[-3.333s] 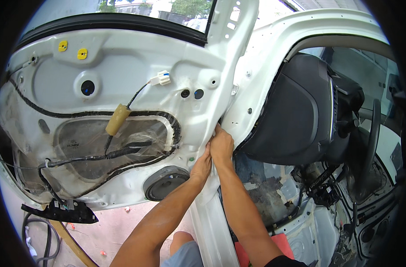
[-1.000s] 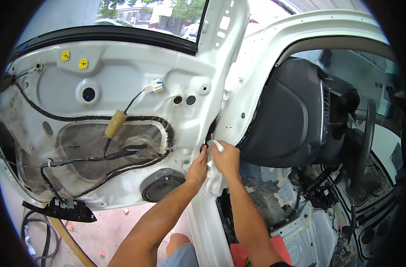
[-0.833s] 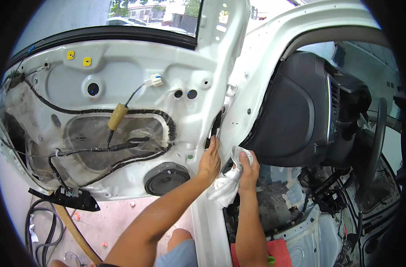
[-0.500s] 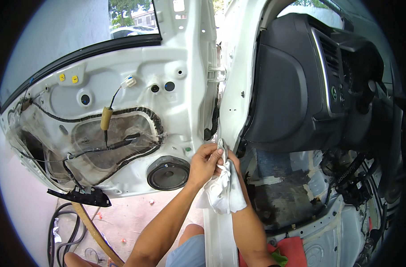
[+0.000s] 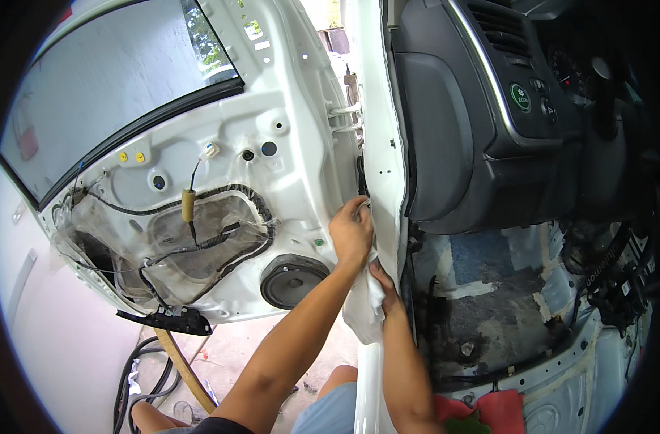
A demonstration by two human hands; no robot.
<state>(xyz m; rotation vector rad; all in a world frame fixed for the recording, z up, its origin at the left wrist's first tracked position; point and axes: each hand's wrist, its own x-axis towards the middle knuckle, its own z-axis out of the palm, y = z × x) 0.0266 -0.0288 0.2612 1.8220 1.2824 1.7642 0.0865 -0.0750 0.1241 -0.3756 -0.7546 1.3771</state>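
Observation:
My left hand [image 5: 351, 233] is up at the gap between the open white car door [image 5: 221, 108] and the body pillar [image 5: 384, 145]. Its fingers are curled together just below a black cable boot [image 5: 361, 173], and what lies in them is hidden. Lower down, my right hand [image 5: 388, 288] is closed on a crumpled white cloth [image 5: 364, 317] against the pillar. The cloth hangs beneath my left wrist, over the white sill [image 5: 369, 390]. Left of my hands, a round black speaker [image 5: 294, 282] is set in the bare door.
Loose wiring [image 5: 192, 246] and plastic film cover the door's inner panel. A black dashboard [image 5: 445, 137] stands to the right, above the stripped floor [image 5: 489, 311]. A red cloth [image 5: 500, 406] lies at the lower right. Black hose [image 5: 127, 383] and a wooden strip [image 5: 185, 369] are at lower left.
My hands were together on the cloth. Now my left hand has moved up to the gap by the pillar, while my right hand stays lower with the cloth. The view has shifted.

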